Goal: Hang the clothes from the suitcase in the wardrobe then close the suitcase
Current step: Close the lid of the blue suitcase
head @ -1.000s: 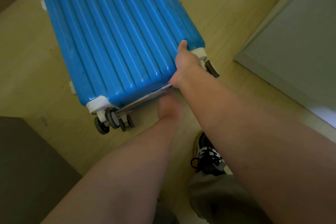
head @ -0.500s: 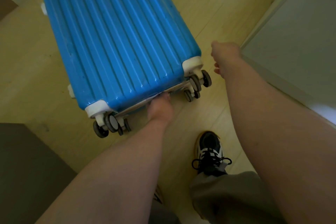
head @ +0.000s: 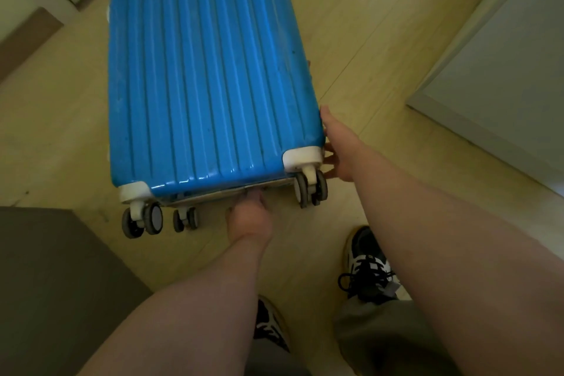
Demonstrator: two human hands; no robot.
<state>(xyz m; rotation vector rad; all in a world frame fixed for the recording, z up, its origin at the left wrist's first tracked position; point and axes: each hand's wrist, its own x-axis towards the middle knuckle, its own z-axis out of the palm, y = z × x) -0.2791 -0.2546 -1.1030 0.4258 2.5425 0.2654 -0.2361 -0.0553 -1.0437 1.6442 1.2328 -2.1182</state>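
Now the right hand [head: 335, 149] is back at the blue suitcase [head: 207, 70], after hanging in the air off to its right half a second ago; its fingers are spread and lie flat on the suitcase's right side by the near wheels [head: 311, 188]. The left hand [head: 248, 218] is at the suitcase's near end, fingertips tucked in at the seam, so I cannot tell if it pinches anything. The suitcase lies flat on the floor [head: 381, 40], lid down, no clothes showing, so the hanging looks done and only fastening it seems left.
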